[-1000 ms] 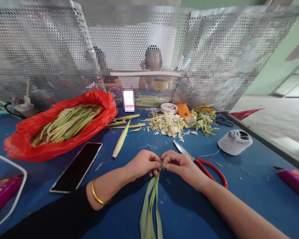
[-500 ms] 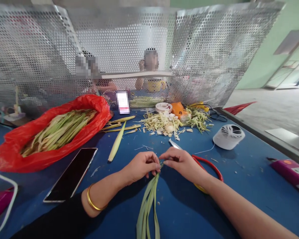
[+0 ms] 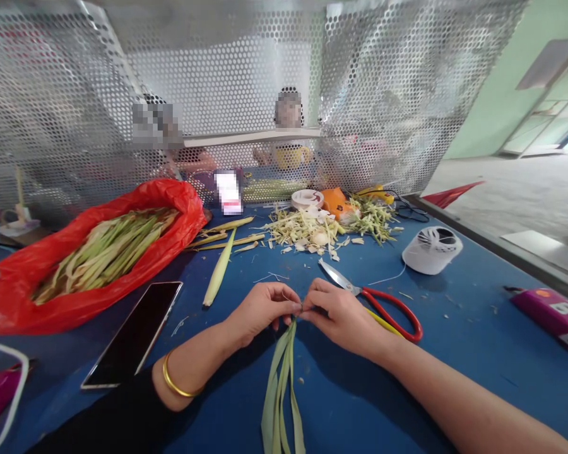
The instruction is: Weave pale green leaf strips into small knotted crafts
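Observation:
My left hand (image 3: 264, 309) and my right hand (image 3: 337, 313) meet fingertip to fingertip over the blue table (image 3: 454, 353), both pinched on the top end of a bunch of long pale green leaf strips (image 3: 281, 391). The strips hang down toward me across the table. A gold bangle (image 3: 173, 384) circles my left wrist. Red-handled scissors (image 3: 376, 301) lie just right of my right hand, blades pointing away.
A red plastic bag (image 3: 85, 252) holds many green strips at the left. A dark phone (image 3: 133, 333) lies beside it. Loose strips (image 3: 220, 268), a pile of trimmings (image 3: 312, 232), a small white fan (image 3: 431, 250) and purple boxes (image 3: 551, 312) lie around. Behind the perforated metal screen (image 3: 246, 94) sit other people.
My fingertips came together again on the strip ends after parting slightly. The view drifted a little to the right; the scissors show more fully beside my right hand.

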### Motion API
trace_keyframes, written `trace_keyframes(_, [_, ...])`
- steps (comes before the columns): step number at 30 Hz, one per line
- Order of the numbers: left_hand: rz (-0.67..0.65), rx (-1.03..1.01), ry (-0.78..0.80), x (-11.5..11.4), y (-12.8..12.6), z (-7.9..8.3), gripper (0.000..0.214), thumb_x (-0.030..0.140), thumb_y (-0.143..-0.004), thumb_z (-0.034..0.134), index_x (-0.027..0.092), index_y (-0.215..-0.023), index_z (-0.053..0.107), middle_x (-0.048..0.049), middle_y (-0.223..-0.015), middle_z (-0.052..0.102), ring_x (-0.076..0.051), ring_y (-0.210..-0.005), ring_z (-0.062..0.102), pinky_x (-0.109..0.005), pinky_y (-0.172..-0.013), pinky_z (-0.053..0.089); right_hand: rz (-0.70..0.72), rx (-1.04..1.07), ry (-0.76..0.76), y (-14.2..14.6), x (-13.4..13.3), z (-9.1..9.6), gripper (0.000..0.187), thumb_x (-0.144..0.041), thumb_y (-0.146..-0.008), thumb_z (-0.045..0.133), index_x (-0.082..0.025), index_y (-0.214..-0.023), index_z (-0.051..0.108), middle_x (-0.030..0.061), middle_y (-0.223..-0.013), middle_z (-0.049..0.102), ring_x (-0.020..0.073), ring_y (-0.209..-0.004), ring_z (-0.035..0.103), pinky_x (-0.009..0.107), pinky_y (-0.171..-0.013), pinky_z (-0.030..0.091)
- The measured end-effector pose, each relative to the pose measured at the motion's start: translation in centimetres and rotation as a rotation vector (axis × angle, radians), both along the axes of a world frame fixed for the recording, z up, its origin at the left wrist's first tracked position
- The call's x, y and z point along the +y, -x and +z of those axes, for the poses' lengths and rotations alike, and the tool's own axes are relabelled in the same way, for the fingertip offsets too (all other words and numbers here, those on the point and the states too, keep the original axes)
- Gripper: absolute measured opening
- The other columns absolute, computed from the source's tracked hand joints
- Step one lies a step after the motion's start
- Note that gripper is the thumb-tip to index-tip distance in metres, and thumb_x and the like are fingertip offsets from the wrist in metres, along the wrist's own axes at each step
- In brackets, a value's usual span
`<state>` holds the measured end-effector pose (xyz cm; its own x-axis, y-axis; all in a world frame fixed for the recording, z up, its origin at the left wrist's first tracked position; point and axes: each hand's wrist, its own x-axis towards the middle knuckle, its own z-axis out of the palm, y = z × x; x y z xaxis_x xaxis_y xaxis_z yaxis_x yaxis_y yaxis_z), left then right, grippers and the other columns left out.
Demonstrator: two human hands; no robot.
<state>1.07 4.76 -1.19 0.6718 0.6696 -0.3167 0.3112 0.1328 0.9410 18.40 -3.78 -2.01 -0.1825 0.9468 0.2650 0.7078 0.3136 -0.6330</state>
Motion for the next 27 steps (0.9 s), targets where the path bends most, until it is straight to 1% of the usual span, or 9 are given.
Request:
trace_keyframes(5, [0.005, -0.007, 0.007, 0.1, 0.3, -0.1, 0.020, 0.028, -0.065, 0.074, 0.015, -0.078, 0.065, 0.0026, -0.059, 0.059, -0.009, -0.053, 0.052, -0.017, -0.043, 0.035, 0.084, 0.115, 0.064, 0.2, 0.0, 0.2, 0.011, -0.017, -0.084, 0.061, -0.020, -0.073, 0.061, 0.0006, -0.082, 0.055, 0.0130, -0.072, 0.055, 0.025, -0.066, 0.042])
trace_keyframes(7, [0.001, -0.014, 0.009, 0.1, 0.3, -0.1, 0.019, 0.027, -0.064, 0.074, 0.016, -0.077, 0.065, 0.0027, -0.060, 0.060, -0.009, -0.054, 0.052, -0.017, -0.043, 0.035, 0.046, 0.233, 0.102, 0.3, 0.1, 0.2, 0.010, -0.018, -0.087, 0.056, -0.021, -0.078, 0.060, 0.0000, -0.078, 0.056, 0.0135, -0.071, 0.056, 0.026, -0.067, 0.043])
trace_keyframes(10, [-0.012, -0.008, -0.028, 0.1, 0.3, -0.1, 0.017, 0.025, -0.064, 0.074, 0.016, -0.074, 0.064, 0.0023, -0.062, 0.061, -0.009, -0.057, 0.053, -0.018, -0.046, 0.037, -0.035, 0.452, 0.207, 0.5, 0.3, 0.0, 0.011, -0.015, -0.089, 0.045, -0.020, -0.091, 0.055, -0.0010, -0.074, 0.059, 0.0134, -0.068, 0.059, 0.027, -0.068, 0.046])
trace_keyframes(12, [-0.021, 0.007, -0.087, 0.1, 0.3, -0.3, 0.016, 0.025, -0.065, 0.073, 0.015, -0.074, 0.065, 0.0015, -0.064, 0.063, -0.010, -0.057, 0.054, -0.019, -0.048, 0.039, -0.030, 0.501, 0.270, 0.6, 0.4, -0.2, 0.015, -0.012, -0.087, 0.042, -0.019, -0.093, 0.054, -0.0006, -0.076, 0.061, 0.0131, -0.066, 0.061, 0.027, -0.068, 0.047])
trace_keyframes(15, [-0.049, 0.018, -0.220, 0.2, 0.4, -0.5, 0.013, 0.024, -0.067, 0.072, 0.015, -0.075, 0.067, -0.0003, -0.068, 0.067, -0.011, -0.060, 0.057, -0.021, -0.056, 0.043, -0.029, 0.445, 0.296, 0.9, 0.5, -0.4, 0.016, -0.010, -0.084, 0.043, -0.019, -0.089, 0.056, -0.0001, -0.076, 0.063, 0.0132, -0.064, 0.063, 0.026, -0.066, 0.048])
trace_keyframes(19, [-0.105, 0.053, -0.429, -0.1, 0.5, -0.4, 0.006, 0.019, -0.073, 0.064, 0.017, -0.077, 0.068, -0.0020, -0.077, 0.072, -0.015, -0.073, 0.065, -0.024, -0.070, 0.047, -0.024, 0.380, 0.288, 1.0, 0.4, -0.3, 0.018, -0.008, -0.082, 0.045, -0.020, -0.090, 0.057, 0.0003, -0.077, 0.065, 0.0136, -0.064, 0.063, 0.025, -0.063, 0.049])
trace_keyframes(22, [-0.105, 0.133, -0.633, -0.6, 0.5, 0.0, 0.012, 0.013, -0.074, 0.056, 0.020, -0.077, 0.066, 0.0002, -0.078, 0.072, -0.015, -0.073, 0.065, -0.023, -0.067, 0.045, -0.029, 0.347, 0.278, 1.0, 0.3, -0.2, 0.020, -0.007, -0.082, 0.045, -0.021, -0.090, 0.057, 0.0003, -0.079, 0.067, 0.0140, -0.065, 0.064, 0.025, -0.064, 0.049])
trace_keyframes(25, [-0.100, 0.233, -0.856, -1.1, 0.3, 0.2, 0.016, 0.010, -0.075, 0.053, 0.022, -0.077, 0.064, 0.0009, -0.079, 0.071, -0.015, -0.073, 0.063, -0.024, -0.066, 0.043, -0.046, 0.320, 0.267, 1.0, 0.2, -0.3, 0.020, -0.007, -0.081, 0.046, -0.022, -0.089, 0.056, 0.0005, -0.079, 0.068, 0.0150, -0.066, 0.065, 0.026, -0.064, 0.048])
trace_keyframes(27, [-0.101, 0.283, -0.937, -1.2, 0.3, 0.0, 0.014, 0.012, -0.077, 0.053, 0.022, -0.078, 0.064, 0.0001, -0.080, 0.071, -0.016, -0.074, 0.063, -0.025, -0.068, 0.042, -0.052, 0.307, 0.257, 1.1, 0.2, -0.4, 0.020, -0.007, -0.081, 0.047, -0.022, -0.090, 0.056, 0.0001, -0.078, 0.068, 0.0153, -0.065, 0.065, 0.026, -0.063, 0.048])
